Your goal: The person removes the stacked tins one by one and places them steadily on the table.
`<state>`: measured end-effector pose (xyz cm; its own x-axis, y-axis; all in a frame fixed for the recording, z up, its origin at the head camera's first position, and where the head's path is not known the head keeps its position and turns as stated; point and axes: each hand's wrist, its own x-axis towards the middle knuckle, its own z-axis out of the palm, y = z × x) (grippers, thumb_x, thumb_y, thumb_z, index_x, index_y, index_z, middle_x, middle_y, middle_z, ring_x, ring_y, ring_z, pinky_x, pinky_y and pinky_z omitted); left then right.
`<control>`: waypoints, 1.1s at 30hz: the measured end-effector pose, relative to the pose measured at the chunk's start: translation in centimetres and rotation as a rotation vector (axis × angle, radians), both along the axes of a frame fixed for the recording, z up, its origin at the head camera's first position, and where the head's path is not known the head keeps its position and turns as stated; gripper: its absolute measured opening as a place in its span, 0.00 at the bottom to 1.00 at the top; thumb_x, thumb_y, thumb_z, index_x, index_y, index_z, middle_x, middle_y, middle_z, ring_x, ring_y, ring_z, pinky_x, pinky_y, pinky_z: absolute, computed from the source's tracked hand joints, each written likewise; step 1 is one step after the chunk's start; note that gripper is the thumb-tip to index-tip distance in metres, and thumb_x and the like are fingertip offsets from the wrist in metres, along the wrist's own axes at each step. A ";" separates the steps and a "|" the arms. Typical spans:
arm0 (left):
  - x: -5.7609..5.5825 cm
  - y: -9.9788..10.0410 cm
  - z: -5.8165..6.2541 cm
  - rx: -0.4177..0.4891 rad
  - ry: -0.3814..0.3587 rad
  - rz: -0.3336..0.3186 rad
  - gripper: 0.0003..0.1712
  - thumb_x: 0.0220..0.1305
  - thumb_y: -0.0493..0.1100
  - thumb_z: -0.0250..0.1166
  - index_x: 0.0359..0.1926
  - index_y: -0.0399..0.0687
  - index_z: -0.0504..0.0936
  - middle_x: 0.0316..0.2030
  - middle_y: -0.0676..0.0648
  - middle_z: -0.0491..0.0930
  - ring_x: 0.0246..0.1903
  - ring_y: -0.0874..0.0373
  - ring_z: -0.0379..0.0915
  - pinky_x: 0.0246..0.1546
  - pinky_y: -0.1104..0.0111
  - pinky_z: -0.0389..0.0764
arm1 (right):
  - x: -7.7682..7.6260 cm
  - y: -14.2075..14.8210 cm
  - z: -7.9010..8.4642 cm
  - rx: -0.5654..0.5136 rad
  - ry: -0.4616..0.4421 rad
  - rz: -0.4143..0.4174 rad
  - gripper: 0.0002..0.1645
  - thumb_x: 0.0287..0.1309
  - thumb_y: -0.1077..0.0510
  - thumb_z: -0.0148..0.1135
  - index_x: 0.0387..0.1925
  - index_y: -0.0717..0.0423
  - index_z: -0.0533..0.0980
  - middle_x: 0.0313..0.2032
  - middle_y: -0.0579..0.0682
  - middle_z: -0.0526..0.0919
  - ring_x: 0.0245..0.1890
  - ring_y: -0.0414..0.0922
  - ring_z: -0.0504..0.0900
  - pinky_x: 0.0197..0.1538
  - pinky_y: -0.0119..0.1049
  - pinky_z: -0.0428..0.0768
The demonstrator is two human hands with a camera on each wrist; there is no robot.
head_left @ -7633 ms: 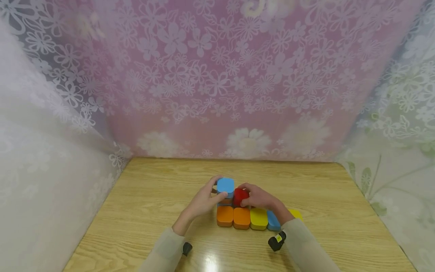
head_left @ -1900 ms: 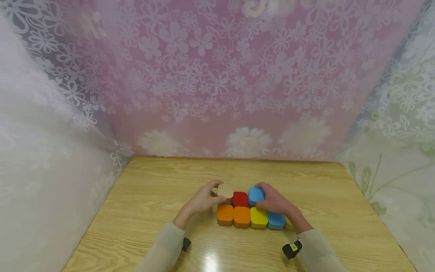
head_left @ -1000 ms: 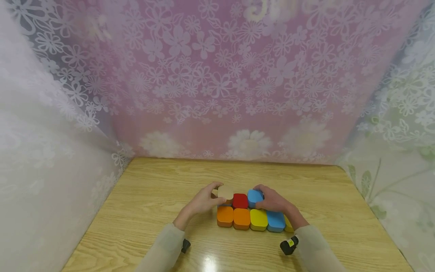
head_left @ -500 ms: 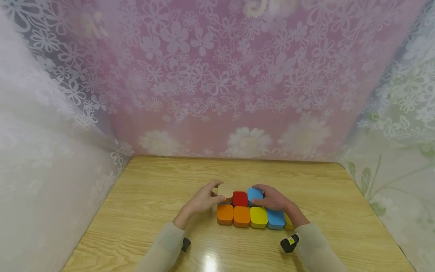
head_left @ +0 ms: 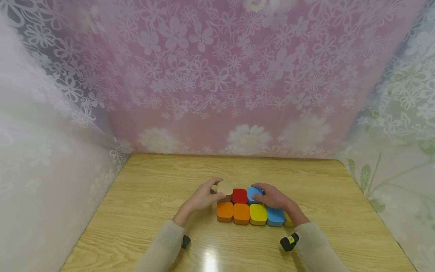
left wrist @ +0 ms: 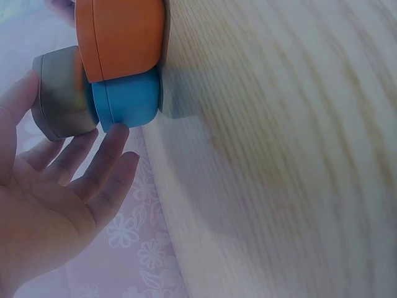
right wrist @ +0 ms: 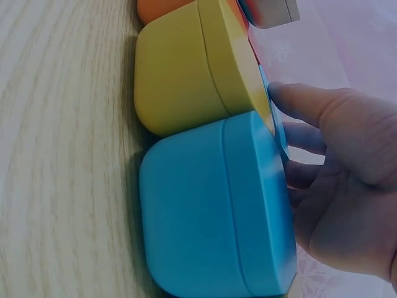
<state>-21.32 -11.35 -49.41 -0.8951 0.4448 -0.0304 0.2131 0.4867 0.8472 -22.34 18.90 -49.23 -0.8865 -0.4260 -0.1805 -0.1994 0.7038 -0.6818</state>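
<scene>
My left hand (head_left: 203, 195) grips a beige box (head_left: 225, 187) with rounded corners between thumb and fingers. In the left wrist view this box (left wrist: 65, 93) sits on top of a blue box (left wrist: 131, 100), which a fingertip seems to touch. My right hand (head_left: 274, 197) holds another blue box (head_left: 251, 192) at the right end of the back row, its thumb at the near side. Only a thin edge of that box shows in the right wrist view, beyond the front row. Between the two hands sits a red box (head_left: 239, 195).
The front row, running left to right, has two orange boxes (head_left: 225, 210), a yellow box (head_left: 258, 213), a blue box (head_left: 275, 215) and a partly hidden yellow box (head_left: 288, 220). They stand on a wooden table (head_left: 163, 177). A flowered curtain (head_left: 217, 94) hangs behind.
Earlier, a blue box topped the left stack and the right hand held the red box. Now beige is on top, and the right hand's blue box has slid left to the red one.
</scene>
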 end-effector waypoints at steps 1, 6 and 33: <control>0.0 0.0 0.0 0.001 0.001 0.001 0.38 0.69 0.55 0.64 0.73 0.48 0.62 0.68 0.42 0.66 0.47 0.54 0.78 0.44 0.63 0.81 | 0.0 0.0 0.0 -0.002 -0.003 0.001 0.31 0.70 0.51 0.59 0.68 0.61 0.67 0.65 0.64 0.71 0.59 0.62 0.73 0.63 0.61 0.70; -0.1 0.1 0.2 0.007 0.004 -0.003 0.37 0.69 0.54 0.64 0.73 0.48 0.63 0.68 0.43 0.66 0.46 0.55 0.78 0.44 0.63 0.81 | 0.1 0.1 0.0 -0.011 -0.008 0.015 0.31 0.70 0.50 0.58 0.68 0.61 0.68 0.66 0.65 0.70 0.60 0.62 0.72 0.63 0.61 0.70; 0.5 -0.1 0.2 -0.038 0.031 -0.017 0.37 0.71 0.56 0.60 0.75 0.51 0.60 0.70 0.44 0.64 0.44 0.59 0.78 0.43 0.64 0.81 | 0.7 -0.2 0.1 -0.110 0.070 -0.001 0.31 0.72 0.53 0.55 0.69 0.65 0.64 0.64 0.66 0.70 0.61 0.64 0.71 0.61 0.60 0.72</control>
<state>-20.84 -11.43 -49.26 -0.8882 0.4590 -0.0201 0.2472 0.5142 0.8213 -21.65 18.73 -49.09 -0.8957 -0.4392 -0.0703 -0.2489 0.6259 -0.7391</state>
